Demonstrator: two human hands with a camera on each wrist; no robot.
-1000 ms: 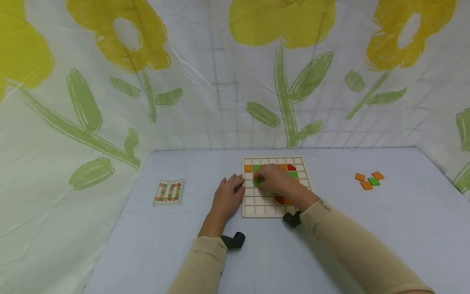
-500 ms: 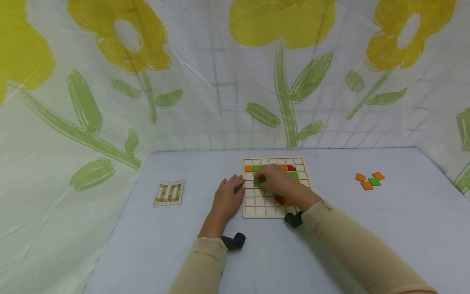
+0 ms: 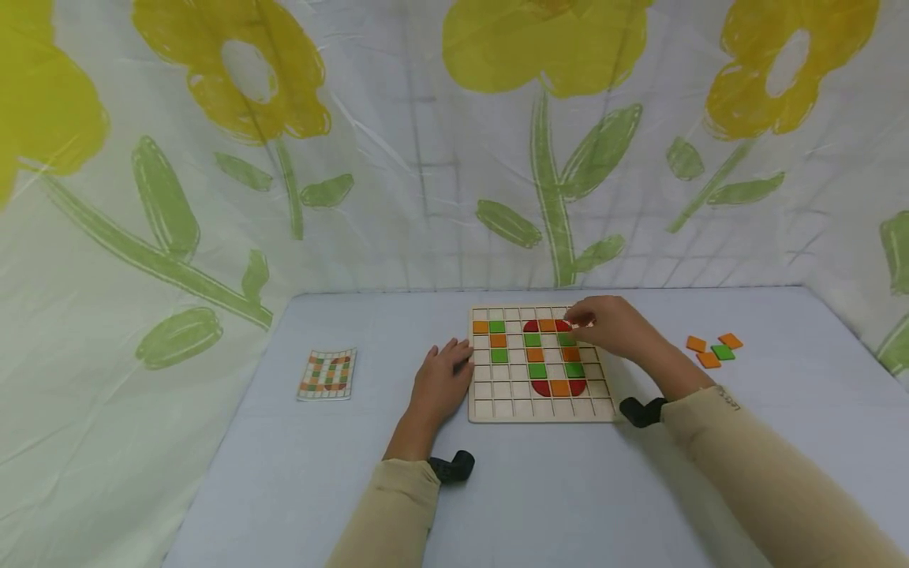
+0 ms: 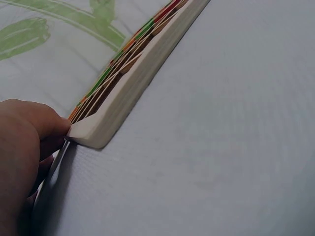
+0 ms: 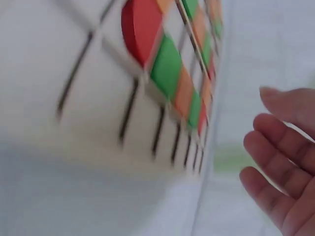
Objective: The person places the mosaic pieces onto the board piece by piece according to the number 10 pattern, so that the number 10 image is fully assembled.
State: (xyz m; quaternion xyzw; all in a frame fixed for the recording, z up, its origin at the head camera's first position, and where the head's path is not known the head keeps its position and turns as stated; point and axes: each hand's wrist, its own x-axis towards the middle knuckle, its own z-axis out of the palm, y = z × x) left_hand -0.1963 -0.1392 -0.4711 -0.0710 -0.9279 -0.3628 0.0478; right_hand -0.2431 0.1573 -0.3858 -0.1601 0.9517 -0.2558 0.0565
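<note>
A wooden grid board [image 3: 501,409] lies on the table with orange, green and rounded red tiles in its cells. Some form a ring on the right, and a short column with a green tile [image 3: 499,355] at its bottom stands on the left. My left hand [image 3: 442,381] rests beside the board's left edge; in the left wrist view its thumb [image 4: 47,120] touches the board's corner. Over the board's upper right part is my right hand [image 3: 612,325]. Its fingers [image 5: 275,152] are loosely bent and hold nothing in the right wrist view.
Several loose tiles lie at the right of the table, among them a green tile [image 3: 723,353] and an orange tile [image 3: 731,340]. A card [image 3: 326,374] with a printed tile pattern lies on the left. A flowered cloth [image 3: 383,221] hangs behind the table.
My right hand has lifted off the green tile in the left column and moved right across the board, uncovering the tiles. My left hand stays where it was.
</note>
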